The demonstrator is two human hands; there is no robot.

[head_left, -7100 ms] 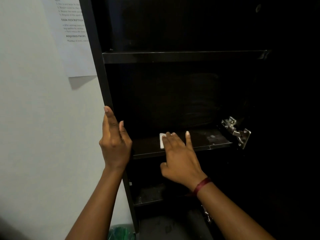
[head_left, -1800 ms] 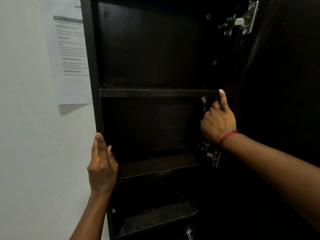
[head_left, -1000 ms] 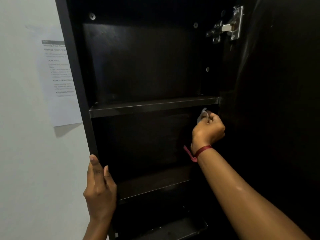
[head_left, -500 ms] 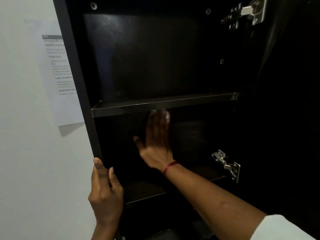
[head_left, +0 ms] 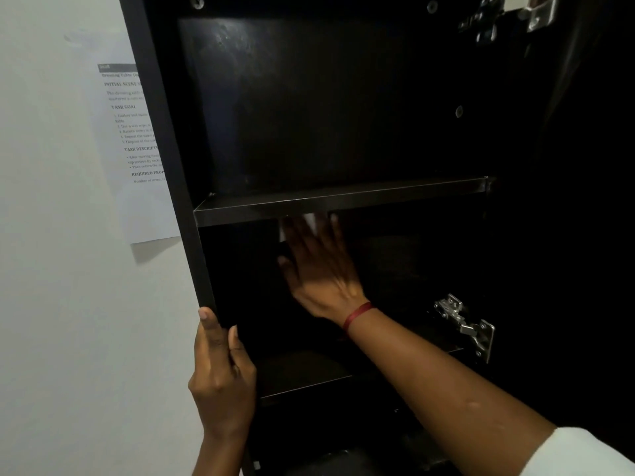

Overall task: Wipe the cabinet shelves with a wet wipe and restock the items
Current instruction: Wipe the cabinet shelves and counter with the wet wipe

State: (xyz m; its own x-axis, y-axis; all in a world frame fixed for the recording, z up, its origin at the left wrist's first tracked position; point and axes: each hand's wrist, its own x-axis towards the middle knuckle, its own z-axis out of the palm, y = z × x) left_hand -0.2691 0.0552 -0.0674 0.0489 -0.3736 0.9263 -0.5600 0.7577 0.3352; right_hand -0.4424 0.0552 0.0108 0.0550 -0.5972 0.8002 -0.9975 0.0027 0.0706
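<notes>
A dark cabinet stands open, and its upper shelf point(head_left: 343, 201) crosses the middle of the view. My right hand point(head_left: 319, 269) reaches in just below that shelf. Its fingers lie flat and press a white wet wipe point(head_left: 311, 222) against the back panel, and the hand covers most of the wipe. My left hand point(head_left: 223, 379) grips the front edge of the cabinet's left side panel point(head_left: 178, 187), thumb on the outer face. A lower shelf point(head_left: 302, 372) shows dimly under my right forearm. No items stand on the shelves that I can see.
A metal door hinge point(head_left: 464, 326) sticks out at the right of the lower compartment, and another hinge point(head_left: 515, 12) sits at the top right. The open door is a dark mass on the right. A printed sheet point(head_left: 137, 132) hangs on the white wall to the left.
My right hand left the right corner under the upper shelf, opened flat and slid left along the back panel with the wipe. My left hand stays on the side panel.
</notes>
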